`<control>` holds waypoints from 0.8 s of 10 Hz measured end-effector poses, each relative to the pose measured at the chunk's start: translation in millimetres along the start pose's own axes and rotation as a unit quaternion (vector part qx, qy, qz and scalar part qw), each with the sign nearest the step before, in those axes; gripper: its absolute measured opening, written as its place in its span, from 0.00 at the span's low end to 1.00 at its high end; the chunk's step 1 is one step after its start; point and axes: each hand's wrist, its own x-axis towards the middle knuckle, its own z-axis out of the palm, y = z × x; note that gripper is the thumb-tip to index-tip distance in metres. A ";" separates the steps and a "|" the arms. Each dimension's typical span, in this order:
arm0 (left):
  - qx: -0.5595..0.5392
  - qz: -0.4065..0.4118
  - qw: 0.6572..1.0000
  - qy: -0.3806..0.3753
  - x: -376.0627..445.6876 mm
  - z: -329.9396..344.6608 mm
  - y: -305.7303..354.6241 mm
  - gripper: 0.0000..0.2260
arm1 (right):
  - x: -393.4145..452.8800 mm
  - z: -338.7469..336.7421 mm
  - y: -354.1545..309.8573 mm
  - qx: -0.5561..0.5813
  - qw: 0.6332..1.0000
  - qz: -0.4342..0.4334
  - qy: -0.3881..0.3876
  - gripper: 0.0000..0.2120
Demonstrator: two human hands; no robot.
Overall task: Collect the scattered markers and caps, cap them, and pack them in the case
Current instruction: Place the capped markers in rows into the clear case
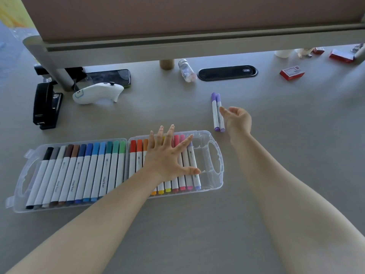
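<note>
A clear plastic marker case (215,155) lies open on the grey desk, both halves filled with capped white markers in many colours. My left hand (169,157) rests flat with fingers spread on the markers in the right half. Two capped purple markers (217,112) lie side by side on the desk just beyond the case's right end. My right hand (237,119) hovers beside them, fingers apart and holding nothing, its fingertips almost at the nearer marker. The right half has free room at its right end.
At the back left are a black stapler (46,105), a white controller (96,92) and a phone (110,77). A small bottle (186,71), a black cable grommet (227,73) and red boxes (292,73) sit along the back under a desk divider.
</note>
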 end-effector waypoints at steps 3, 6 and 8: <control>-0.017 0.002 1.000 0.018 -0.3 1.8 0.9 0.41 | 11.3 21.0 5.2 -0.209 0.977 -0.025 0.039 0.18; -0.014 0.004 1.000 0.017 -0.6 2.2 0.4 0.41 | 12.0 28.3 -8.0 -0.231 0.973 0.013 -0.010 0.18; -0.020 0.003 1.000 0.011 0.3 0.4 0.3 0.41 | 0.9 7.6 -18.6 -0.055 0.997 0.025 -0.049 0.18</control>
